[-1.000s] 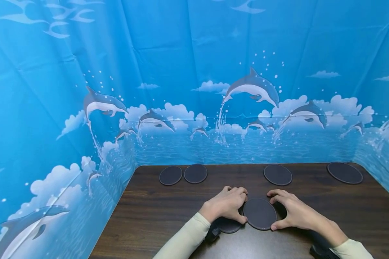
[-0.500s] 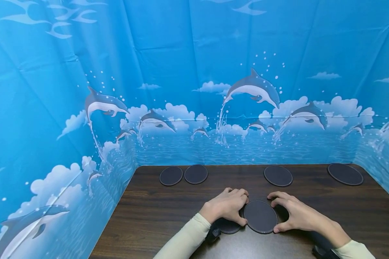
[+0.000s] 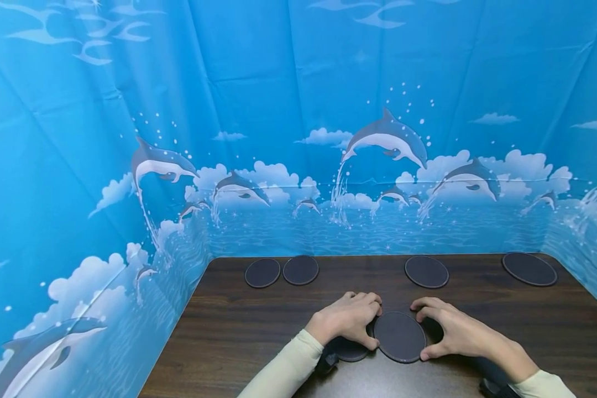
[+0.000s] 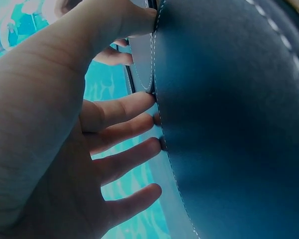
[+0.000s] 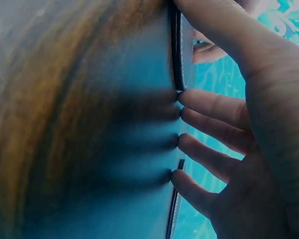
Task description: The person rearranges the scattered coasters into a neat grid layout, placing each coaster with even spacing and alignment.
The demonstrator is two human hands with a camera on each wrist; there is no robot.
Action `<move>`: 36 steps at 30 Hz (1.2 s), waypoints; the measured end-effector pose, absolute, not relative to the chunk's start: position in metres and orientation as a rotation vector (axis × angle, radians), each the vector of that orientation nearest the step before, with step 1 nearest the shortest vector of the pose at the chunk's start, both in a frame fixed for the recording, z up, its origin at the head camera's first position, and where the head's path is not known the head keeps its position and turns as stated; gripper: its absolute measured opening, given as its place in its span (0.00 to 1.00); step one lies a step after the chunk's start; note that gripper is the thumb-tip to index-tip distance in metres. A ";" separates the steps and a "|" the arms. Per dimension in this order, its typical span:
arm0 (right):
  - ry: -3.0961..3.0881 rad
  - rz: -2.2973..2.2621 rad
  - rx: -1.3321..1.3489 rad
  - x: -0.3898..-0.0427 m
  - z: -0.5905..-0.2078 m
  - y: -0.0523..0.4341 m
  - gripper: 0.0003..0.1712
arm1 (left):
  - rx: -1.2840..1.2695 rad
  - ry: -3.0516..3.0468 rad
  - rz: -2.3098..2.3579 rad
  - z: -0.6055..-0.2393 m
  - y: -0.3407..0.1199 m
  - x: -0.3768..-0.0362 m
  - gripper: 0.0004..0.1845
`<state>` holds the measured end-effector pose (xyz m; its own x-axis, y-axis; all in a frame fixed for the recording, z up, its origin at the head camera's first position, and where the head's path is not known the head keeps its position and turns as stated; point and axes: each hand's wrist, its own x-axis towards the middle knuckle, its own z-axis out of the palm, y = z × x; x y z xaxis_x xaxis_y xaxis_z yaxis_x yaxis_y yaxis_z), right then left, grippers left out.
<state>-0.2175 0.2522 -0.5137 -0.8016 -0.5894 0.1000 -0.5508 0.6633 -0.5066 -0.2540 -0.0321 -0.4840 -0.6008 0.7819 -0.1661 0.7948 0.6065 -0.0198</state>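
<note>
- My left hand (image 3: 347,319) and right hand (image 3: 455,329) bracket a dark round stitched coaster (image 3: 399,336), thumbs and curled fingertips pinching its rim from both sides so it sits squared over the stack beneath.
- A second coaster (image 3: 349,349) pokes out under my left palm.
- The dark wood-grain table (image 3: 239,331) carries four more coasters along its far edge (image 3: 262,272).
- A blue dolphin-print backdrop (image 3: 298,138) walls the space.

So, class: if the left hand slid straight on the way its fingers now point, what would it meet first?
The left hand points right, fingertips already at the rim of the round dark mat held between both hands. Beyond it waits the right hand.
</note>
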 end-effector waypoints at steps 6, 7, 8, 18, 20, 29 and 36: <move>2.750 -0.820 -0.936 -0.215 -0.515 0.252 0.38 | 1.317 2.655 -0.065 -0.488 -0.034 -0.252 0.30; 2.742 -0.822 -0.935 -0.214 -0.516 0.252 0.38 | 1.313 2.649 -0.057 -0.489 -0.034 -0.251 0.30; 2.734 -0.829 -0.948 -0.214 -0.517 0.252 0.36 | 1.310 2.643 -0.052 -0.490 -0.035 -0.251 0.30; 2.696 -0.897 -0.987 -0.219 -0.517 0.259 0.26 | 1.304 2.618 0.023 -0.496 -0.043 -0.253 0.30; 2.702 -0.903 -0.993 -0.220 -0.514 0.260 0.25 | 1.314 2.624 0.031 -0.496 -0.043 -0.254 0.30; 2.815 -0.898 -1.040 -0.224 -0.504 0.257 0.25 | 1.323 2.643 0.119 -0.491 -0.057 -0.264 0.31; 2.808 -0.928 -1.026 -0.231 -0.495 0.239 0.28 | 1.262 2.730 0.190 -0.480 -0.087 -0.272 0.27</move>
